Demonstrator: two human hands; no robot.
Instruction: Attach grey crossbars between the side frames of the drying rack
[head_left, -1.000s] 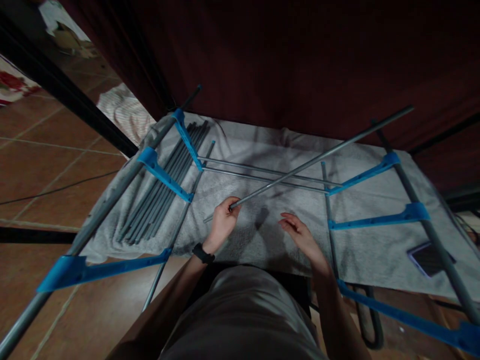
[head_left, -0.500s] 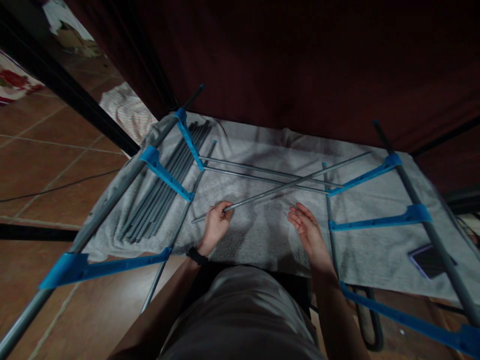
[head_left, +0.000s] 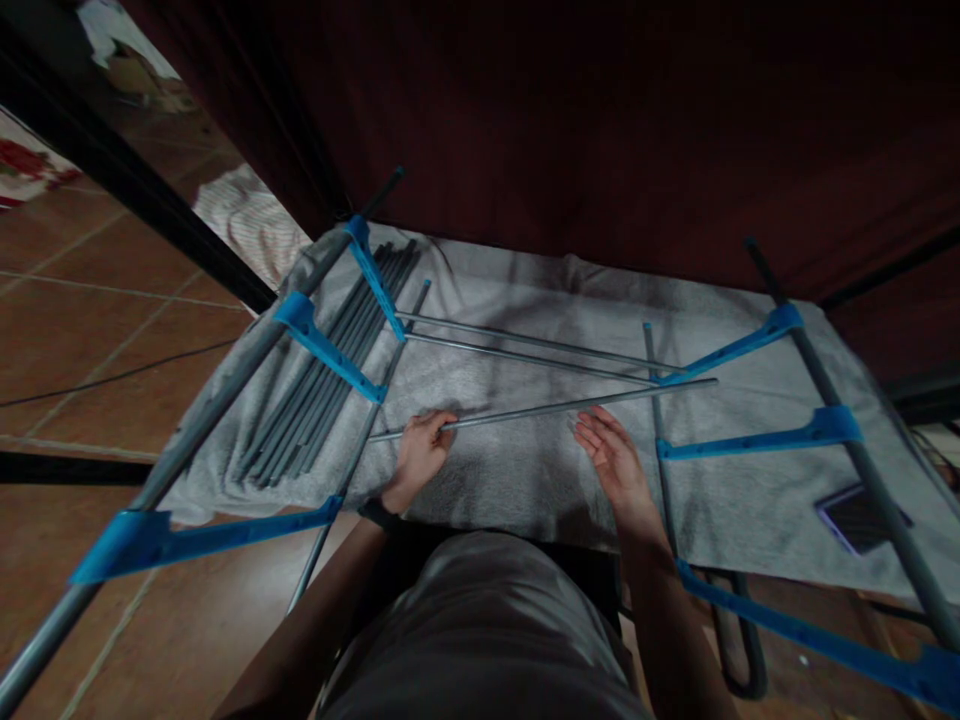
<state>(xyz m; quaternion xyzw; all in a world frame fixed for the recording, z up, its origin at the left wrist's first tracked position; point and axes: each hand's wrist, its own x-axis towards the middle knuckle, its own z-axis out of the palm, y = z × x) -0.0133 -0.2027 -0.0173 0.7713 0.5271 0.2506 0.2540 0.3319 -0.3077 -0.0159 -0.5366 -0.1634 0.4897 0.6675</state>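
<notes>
My left hand (head_left: 418,455) is closed around a long grey metal rod (head_left: 540,409), gripping it near its left end. The rod lies almost level across the grey towel (head_left: 525,480), its right end reaching the right rack frame. My right hand (head_left: 611,455) is open, palm up, fingers together, just under the rod's middle and close to touching it. Two more rods (head_left: 525,348) are fitted between blue plastic brackets (head_left: 373,268) farther away. A bundle of loose grey rods (head_left: 330,370) lies on the towel to the left.
Grey rack tubes with blue arms stand on both sides: left frame (head_left: 225,400), right frame (head_left: 840,400). A dark flat device (head_left: 855,517) lies on the towel at right. Brown floor tiles (head_left: 90,340) are at left, a dark curtain (head_left: 600,130) behind.
The rod's far right end has swung down from high at the right to nearly level above the towel. My left hand slid slightly left and down; my right hand moved up toward the rod.
</notes>
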